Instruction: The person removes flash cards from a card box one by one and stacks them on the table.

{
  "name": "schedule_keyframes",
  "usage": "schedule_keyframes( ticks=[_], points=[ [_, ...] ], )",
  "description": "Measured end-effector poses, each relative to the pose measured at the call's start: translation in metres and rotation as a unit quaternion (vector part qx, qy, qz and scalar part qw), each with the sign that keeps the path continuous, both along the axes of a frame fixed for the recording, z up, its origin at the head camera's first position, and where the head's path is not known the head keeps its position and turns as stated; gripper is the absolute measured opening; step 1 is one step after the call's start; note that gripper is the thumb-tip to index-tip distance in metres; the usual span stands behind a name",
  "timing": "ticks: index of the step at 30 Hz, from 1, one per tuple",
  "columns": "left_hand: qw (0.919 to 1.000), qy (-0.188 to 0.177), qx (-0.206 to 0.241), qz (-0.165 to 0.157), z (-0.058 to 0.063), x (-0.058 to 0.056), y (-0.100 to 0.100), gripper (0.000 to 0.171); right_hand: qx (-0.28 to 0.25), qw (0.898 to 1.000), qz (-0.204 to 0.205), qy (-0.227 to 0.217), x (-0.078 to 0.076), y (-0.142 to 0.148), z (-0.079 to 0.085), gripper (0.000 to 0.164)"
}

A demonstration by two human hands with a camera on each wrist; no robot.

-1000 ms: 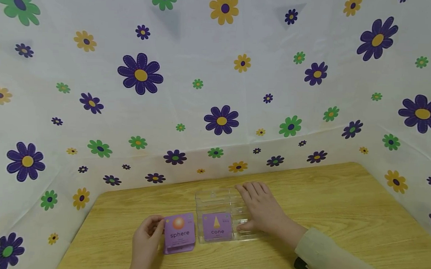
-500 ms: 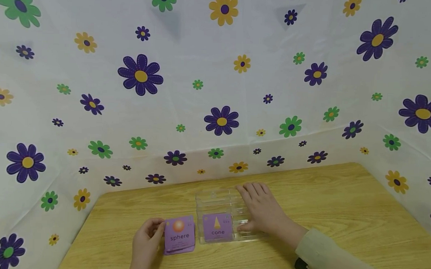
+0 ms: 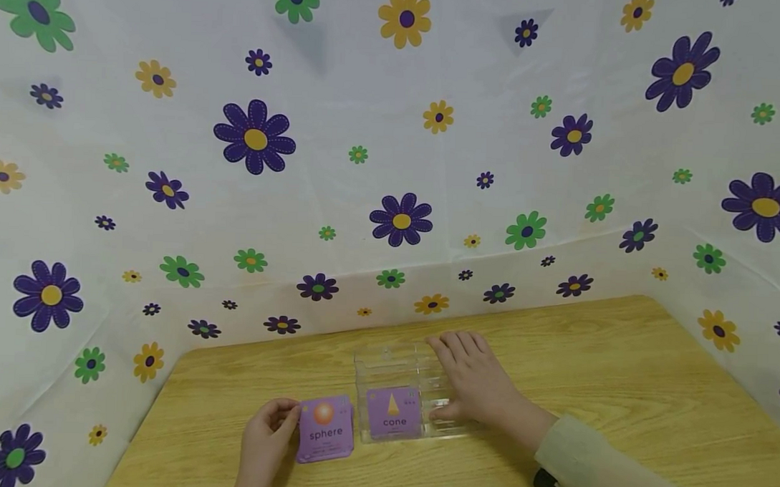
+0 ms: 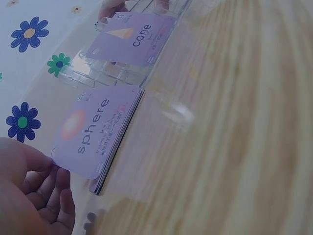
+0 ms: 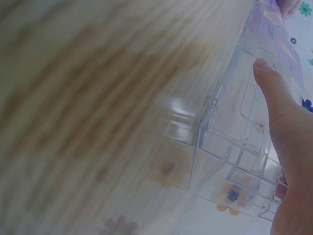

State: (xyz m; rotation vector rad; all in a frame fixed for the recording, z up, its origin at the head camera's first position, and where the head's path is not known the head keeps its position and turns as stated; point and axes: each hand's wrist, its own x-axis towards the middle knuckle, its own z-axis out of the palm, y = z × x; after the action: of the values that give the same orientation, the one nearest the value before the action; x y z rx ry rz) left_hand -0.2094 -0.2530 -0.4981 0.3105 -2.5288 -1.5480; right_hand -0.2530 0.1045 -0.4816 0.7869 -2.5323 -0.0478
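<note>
A purple card printed "sphere" (image 3: 326, 429) lies on top of a small stack of cards on the table. My left hand (image 3: 268, 440) pinches its left corner between thumb and index finger; the left wrist view shows the stack's edges (image 4: 116, 146) beneath. Just right of the stack is a clear plastic box (image 3: 386, 365) with several compartments. A purple "cone" card (image 3: 393, 412) sits at its left section. My right hand (image 3: 472, 379) grips the box's right part, thumb on the near side and fingers over the far side. The fingertips are partly hidden.
The wood-grain table (image 3: 617, 395) extends to both sides and in front of the box. A white cloth with flower prints (image 3: 340, 191) hangs behind and around it. A small black object (image 3: 546, 483) shows beneath the right sleeve (image 3: 589, 451).
The raised "sphere" card has come down nearly flush onto the card beneath it, my left hand still pinching its corner. My right hand and the box have stayed put.
</note>
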Motion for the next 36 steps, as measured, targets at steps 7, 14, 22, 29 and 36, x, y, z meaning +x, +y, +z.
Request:
schedule_keyframes(
  ticks=[7,14,22,29,36],
  points=[
    [0.9999,-0.002,-0.016,0.002,-0.0022,-0.0029,-0.0022,0.020,-0.001,1.000,-0.002,-0.003,0.0006,0.0004,-0.0006,0.130],
    [0.9995,0.001,-0.031,0.002,-0.0016,-0.0040,-0.0037,0.019,-0.001,1.000,-0.002,-0.001,0.0008,0.0008,-0.0008,0.129],
    [0.9993,0.003,-0.038,-0.002,0.0001,-0.0053,-0.0033,0.018,-0.005,1.000,0.000,-0.006,0.0003,0.0005,0.0001,0.130],
    [0.9982,-0.002,-0.060,-0.007,-0.0003,-0.0072,-0.0041,0.017,-0.008,1.000,0.000,-0.007,-0.0001,0.0005,-0.0003,0.130],
    [0.9966,0.004,-0.081,-0.010,-0.0020,-0.0084,-0.0053,0.016,-0.007,1.000,0.000,-0.007,-0.0002,-0.0001,-0.0013,0.130]
  ],
)
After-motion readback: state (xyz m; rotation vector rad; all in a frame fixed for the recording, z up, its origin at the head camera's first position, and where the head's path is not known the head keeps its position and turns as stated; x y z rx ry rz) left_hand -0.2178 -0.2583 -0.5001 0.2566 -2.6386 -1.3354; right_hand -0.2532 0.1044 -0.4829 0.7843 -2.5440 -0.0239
